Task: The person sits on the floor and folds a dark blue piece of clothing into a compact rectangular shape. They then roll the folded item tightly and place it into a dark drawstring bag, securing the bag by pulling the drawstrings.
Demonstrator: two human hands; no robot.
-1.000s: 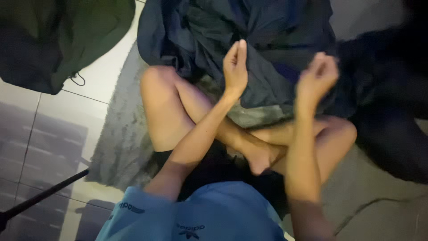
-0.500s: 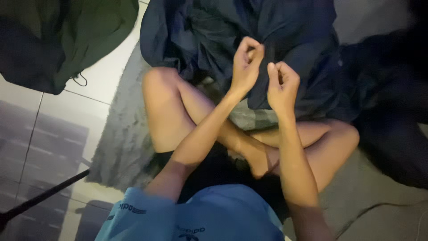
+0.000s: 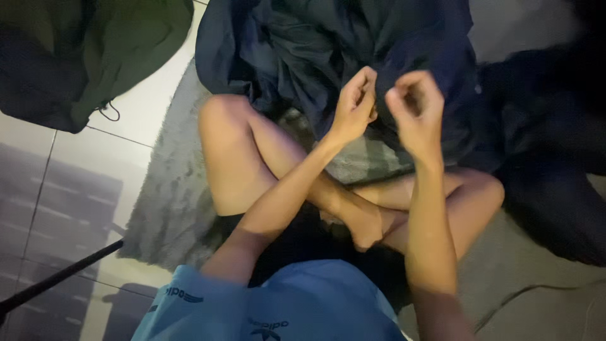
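While the person sat cross-legged on a grey rug [image 3: 170, 202] | left hand [image 3: 355, 104] and right hand [image 3: 416, 107] curled closed, pinching nothing clearly visible | dark blue garment [image 3: 303, 57] lay just beyond the knees, under both hands.

1. I see no packages, signs or screens around me.
2. The only label-like marks are on my light blue shirt [image 3: 297, 303], at the bottom edge of the view: a small dark printed emblem on the middle of the chest and a short dark line of print on the left sleeve. Both are small and blurred.
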